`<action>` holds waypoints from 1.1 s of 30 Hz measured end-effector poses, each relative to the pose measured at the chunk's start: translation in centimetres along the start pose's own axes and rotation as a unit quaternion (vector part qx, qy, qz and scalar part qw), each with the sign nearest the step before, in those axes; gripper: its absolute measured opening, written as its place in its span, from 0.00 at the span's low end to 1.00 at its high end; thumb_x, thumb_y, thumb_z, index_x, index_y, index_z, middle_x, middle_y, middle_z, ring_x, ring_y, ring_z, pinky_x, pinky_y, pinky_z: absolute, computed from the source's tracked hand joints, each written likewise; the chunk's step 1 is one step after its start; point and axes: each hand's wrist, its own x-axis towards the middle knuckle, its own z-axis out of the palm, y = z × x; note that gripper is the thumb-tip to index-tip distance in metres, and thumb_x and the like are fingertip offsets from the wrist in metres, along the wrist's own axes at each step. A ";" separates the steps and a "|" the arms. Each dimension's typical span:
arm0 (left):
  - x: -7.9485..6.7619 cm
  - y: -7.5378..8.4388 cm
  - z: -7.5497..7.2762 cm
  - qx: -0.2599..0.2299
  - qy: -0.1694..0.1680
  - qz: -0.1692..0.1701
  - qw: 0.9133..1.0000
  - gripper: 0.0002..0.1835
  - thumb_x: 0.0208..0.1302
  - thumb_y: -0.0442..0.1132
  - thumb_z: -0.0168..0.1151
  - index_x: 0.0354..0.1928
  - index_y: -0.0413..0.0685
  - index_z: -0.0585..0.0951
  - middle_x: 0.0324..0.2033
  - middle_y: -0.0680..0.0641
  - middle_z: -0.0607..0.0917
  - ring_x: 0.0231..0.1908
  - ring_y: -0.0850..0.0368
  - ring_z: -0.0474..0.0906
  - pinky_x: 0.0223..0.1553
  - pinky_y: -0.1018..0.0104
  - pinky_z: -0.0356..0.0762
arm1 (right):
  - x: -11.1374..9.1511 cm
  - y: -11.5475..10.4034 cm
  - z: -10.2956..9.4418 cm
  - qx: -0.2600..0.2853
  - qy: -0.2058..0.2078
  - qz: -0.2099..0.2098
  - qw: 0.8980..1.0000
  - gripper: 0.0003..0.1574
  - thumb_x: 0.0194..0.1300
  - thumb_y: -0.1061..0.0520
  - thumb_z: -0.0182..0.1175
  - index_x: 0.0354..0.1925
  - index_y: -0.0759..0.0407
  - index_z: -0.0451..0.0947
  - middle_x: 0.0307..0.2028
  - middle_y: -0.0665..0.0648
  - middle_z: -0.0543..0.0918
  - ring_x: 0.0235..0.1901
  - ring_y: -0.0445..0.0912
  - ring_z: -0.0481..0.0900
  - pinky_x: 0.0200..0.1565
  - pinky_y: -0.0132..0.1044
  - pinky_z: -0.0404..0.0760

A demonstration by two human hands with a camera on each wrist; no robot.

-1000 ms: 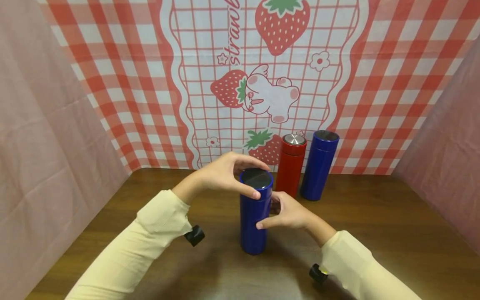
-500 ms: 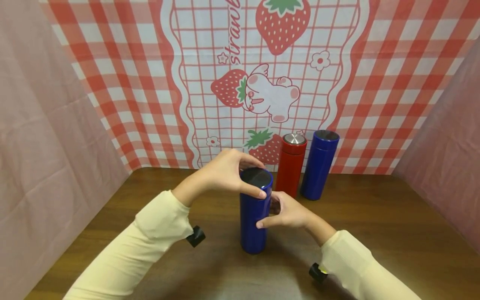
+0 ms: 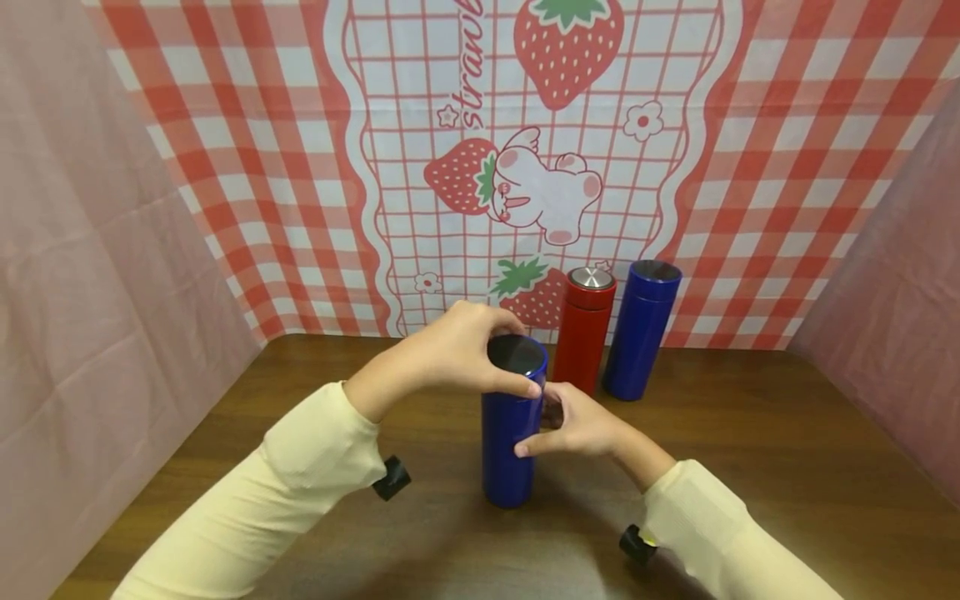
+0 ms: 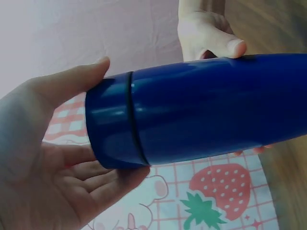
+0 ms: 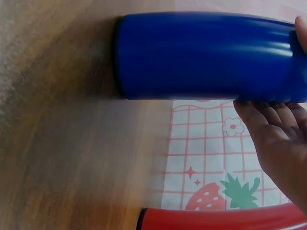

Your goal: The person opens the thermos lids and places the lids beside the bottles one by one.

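A blue thermos bottle with a dark glossy top stands upright on the wooden table, between both hands. My left hand grips its lid from above, thumb across the near side and fingers round the far side. In the left wrist view the lid sits on the bottle body, with a dark ring at the seam. My right hand holds the body from the right, just below the lid. The right wrist view has the fingers of the right hand against the bottle's side, the bottle's base at the tabletop.
Behind the right hand stand a red thermos bottle with a silver top and a second blue thermos bottle. A strawberry-print checked cloth hangs at the back of the table. Pink cloth hangs at the left side.
My left hand has turned around the lid, its thumb sliding to the right along the near side. The right hand and the bottle body have stayed in place.
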 end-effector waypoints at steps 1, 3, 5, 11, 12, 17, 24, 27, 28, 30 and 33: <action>0.0 0.1 -0.2 0.006 -0.010 0.006 1.000 0.35 0.48 0.57 0.74 0.55 0.44 0.79 0.47 0.48 0.86 0.41 0.60 0.82 0.37 0.71 0.80 | 0.0 0.0 0.0 0.000 -0.001 0.000 1.000 0.40 0.53 0.58 0.72 0.59 0.71 0.67 0.52 0.71 0.81 0.48 0.35 0.82 0.53 0.29 0.80; 0.2 0.2 -0.5 0.016 -0.030 0.018 0.999 0.36 0.49 0.56 0.74 0.56 0.44 0.77 0.49 0.48 0.85 0.44 0.59 0.81 0.40 0.71 0.81 | 0.0 0.0 -0.1 0.001 -0.003 -0.001 1.000 0.39 0.53 0.58 0.72 0.59 0.71 0.67 0.52 0.71 0.81 0.48 0.35 0.82 0.53 0.29 0.80; 0.4 0.3 -0.9 0.025 -0.054 0.038 0.997 0.36 0.49 0.55 0.74 0.58 0.44 0.76 0.52 0.48 0.84 0.47 0.59 0.81 0.44 0.71 0.81 | 0.1 0.0 -0.1 0.003 -0.006 -0.003 1.000 0.39 0.53 0.57 0.71 0.59 0.71 0.68 0.52 0.71 0.81 0.48 0.35 0.82 0.53 0.29 0.80; 1.4 0.6 -2.3 0.023 -0.146 0.095 0.985 0.34 0.49 0.42 0.76 0.60 0.46 0.75 0.57 0.50 0.80 0.53 0.60 0.78 0.52 0.69 0.79 | 0.1 0.1 0.0 0.005 -0.008 -0.005 1.000 0.38 0.53 0.56 0.72 0.57 0.71 0.69 0.49 0.71 0.82 0.46 0.36 0.83 0.52 0.31 0.80; 1.6 0.7 -2.5 0.024 -0.157 0.094 0.983 0.34 0.48 0.41 0.76 0.60 0.47 0.75 0.58 0.50 0.80 0.53 0.60 0.77 0.53 0.69 0.79 | 0.1 0.1 0.1 0.005 -0.008 -0.003 1.000 0.38 0.53 0.55 0.72 0.57 0.71 0.69 0.49 0.71 0.82 0.46 0.36 0.83 0.52 0.31 0.80; 2.1 0.6 -3.1 0.033 -0.181 0.066 0.981 0.34 0.47 0.38 0.77 0.59 0.51 0.76 0.56 0.53 0.81 0.54 0.61 0.77 0.56 0.66 0.78 | 0.0 0.1 0.1 0.011 -0.003 0.005 1.000 0.40 0.52 0.55 0.72 0.58 0.71 0.69 0.50 0.71 0.82 0.46 0.36 0.83 0.53 0.30 0.80; 2.3 -0.2 -3.2 0.037 -0.160 0.094 0.982 0.32 0.45 0.42 0.78 0.56 0.53 0.79 0.54 0.55 0.83 0.53 0.62 0.78 0.58 0.64 0.77 | 0.0 0.2 0.1 0.015 -0.003 0.002 1.000 0.40 0.53 0.56 0.72 0.58 0.71 0.68 0.51 0.71 0.81 0.47 0.37 0.83 0.53 0.30 0.79; 2.4 -0.4 -3.1 0.044 -0.146 0.111 0.982 0.32 0.44 0.45 0.79 0.55 0.53 0.80 0.51 0.55 0.84 0.50 0.63 0.79 0.54 0.67 0.79 | 0.0 0.2 0.0 0.017 -0.005 0.001 1.000 0.39 0.53 0.56 0.72 0.58 0.71 0.68 0.51 0.71 0.82 0.47 0.37 0.83 0.53 0.30 0.80; 2.4 -0.4 -3.1 0.045 -0.143 0.114 0.982 0.32 0.43 0.45 0.79 0.55 0.53 0.81 0.51 0.55 0.85 0.49 0.64 0.80 0.53 0.68 0.79 | 0.0 0.2 0.0 0.016 -0.005 0.001 1.000 0.39 0.53 0.56 0.72 0.58 0.71 0.68 0.51 0.71 0.82 0.47 0.37 0.83 0.53 0.30 0.80; 2.4 -0.4 -3.1 0.048 -0.137 0.119 0.982 0.32 0.43 0.46 0.79 0.54 0.52 0.81 0.49 0.55 0.85 0.47 0.65 0.80 0.50 0.70 0.80 | 0.0 0.2 0.0 0.014 -0.005 0.002 1.000 0.39 0.54 0.55 0.72 0.58 0.71 0.68 0.51 0.71 0.82 0.47 0.37 0.83 0.53 0.30 0.80; 2.4 -0.4 -3.1 0.051 -0.130 0.116 0.983 0.32 0.42 0.48 0.79 0.53 0.51 0.82 0.49 0.55 0.86 0.45 0.66 0.81 0.48 0.72 0.81 | 0.0 0.2 0.0 0.010 -0.006 -0.001 1.000 0.39 0.54 0.55 0.71 0.59 0.70 0.68 0.51 0.70 0.82 0.47 0.37 0.83 0.53 0.31 0.80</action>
